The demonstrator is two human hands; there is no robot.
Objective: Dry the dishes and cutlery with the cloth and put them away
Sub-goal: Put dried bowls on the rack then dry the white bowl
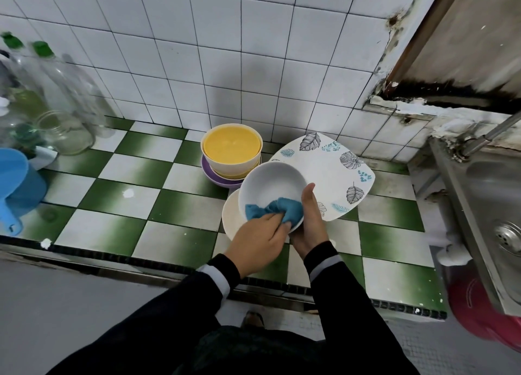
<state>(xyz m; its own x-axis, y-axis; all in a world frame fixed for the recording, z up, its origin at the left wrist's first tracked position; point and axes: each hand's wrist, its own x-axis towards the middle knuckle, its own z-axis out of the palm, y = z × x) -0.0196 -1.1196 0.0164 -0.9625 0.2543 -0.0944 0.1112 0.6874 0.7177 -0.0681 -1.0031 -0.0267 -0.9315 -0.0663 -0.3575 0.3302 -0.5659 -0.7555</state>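
The right hand (310, 222) grips a white bowl (270, 186) by its near right edge. The thumb lies straight up along the outside of the rim, and the other fingers are hidden beneath the bowl. The bowl is tilted, with its opening turned up toward the camera, and most of it lies up and to the left of this grip.

The left hand (259, 242) comes in from the lower left. Its fingers are curled over a bunched blue cloth (290, 208), which it presses against the inside of the bowl at the near rim. The cloth sits just beyond the fingertips, between the two hands, and one corner trails out to the left along the bowl's inner wall. The two hands almost meet at the bowl's lower edge.

Under the held bowl and to the left of both hands, a cream plate (229, 217) lies flat on the green-and-white tiled counter (127, 194). Beyond the right thumb, a square leaf-patterned plate (332, 166) lies partly behind the bowl. Farther back and left of the grip, a cream bowl with a yellow inside (231, 146) is stacked in a purple bowl (210, 174).

Well off to the left are clear bottles with green caps (56, 93), a glass jar (64, 132) and a blue plastic jug (19, 183). A steel sink (485, 194) is to the right.
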